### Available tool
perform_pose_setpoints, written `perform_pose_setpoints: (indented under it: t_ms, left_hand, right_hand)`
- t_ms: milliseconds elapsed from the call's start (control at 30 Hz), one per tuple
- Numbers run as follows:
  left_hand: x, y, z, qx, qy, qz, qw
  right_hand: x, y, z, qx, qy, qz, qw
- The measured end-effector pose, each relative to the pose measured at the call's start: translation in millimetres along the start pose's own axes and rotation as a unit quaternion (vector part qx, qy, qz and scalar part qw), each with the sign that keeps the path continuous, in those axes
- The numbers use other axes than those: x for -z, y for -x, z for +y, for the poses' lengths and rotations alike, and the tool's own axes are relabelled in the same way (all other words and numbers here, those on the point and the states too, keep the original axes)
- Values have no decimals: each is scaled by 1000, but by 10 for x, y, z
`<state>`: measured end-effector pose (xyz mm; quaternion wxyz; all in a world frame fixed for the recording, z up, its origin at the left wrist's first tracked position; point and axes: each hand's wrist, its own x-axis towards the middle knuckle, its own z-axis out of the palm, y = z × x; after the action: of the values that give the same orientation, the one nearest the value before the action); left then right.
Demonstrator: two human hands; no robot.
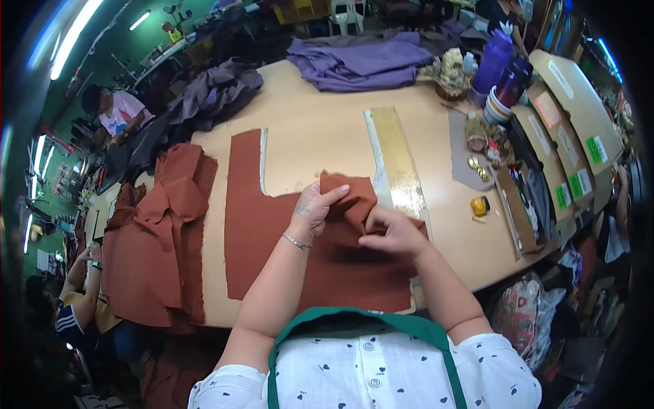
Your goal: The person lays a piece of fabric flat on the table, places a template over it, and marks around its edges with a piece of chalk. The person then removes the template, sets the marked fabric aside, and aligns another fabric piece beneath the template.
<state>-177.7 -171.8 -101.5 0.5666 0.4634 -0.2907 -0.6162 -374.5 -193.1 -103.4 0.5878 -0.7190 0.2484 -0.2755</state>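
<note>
A rust-brown piece of fabric (255, 232) lies on the table in front of me, with one part lifted and folded over near its middle. My left hand (315, 210) pinches the raised part, thumb on top. At the right of that fold, my right hand (396, 233) is closed with curled fingers on the same cloth. Under the fabric, a pale-edged pattern piece (396, 153) shows, its right arm bare and covered in shiny yellow tape. The left arm of this U-shaped outline is covered by fabric.
A stack of rust-brown cloth (153, 252) hangs over the table's left edge. Purple fabric (368, 60) and dark fabric (218, 88) lie at the back. On the right are a purple bottle (492, 65), a yellow tape measure (480, 205) and file boxes (569, 112). Other people work nearby.
</note>
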Motion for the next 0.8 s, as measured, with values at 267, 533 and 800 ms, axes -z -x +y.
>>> perform_pose_setpoints:
  t_ms: [267,533,800]
  left_hand:
    - [-188,495,56,-71,-186,-136,970]
    - [-118,624,188,-189,-179,2,965]
    - [-132,582,119,-256,-142,79,953]
  right_hand:
    - [-20,-275,-202,-69,-357,147,920]
    - [-217,-195,-368,9,-212,158,964]
    - [-289,-139,-387,66,-76,225,969]
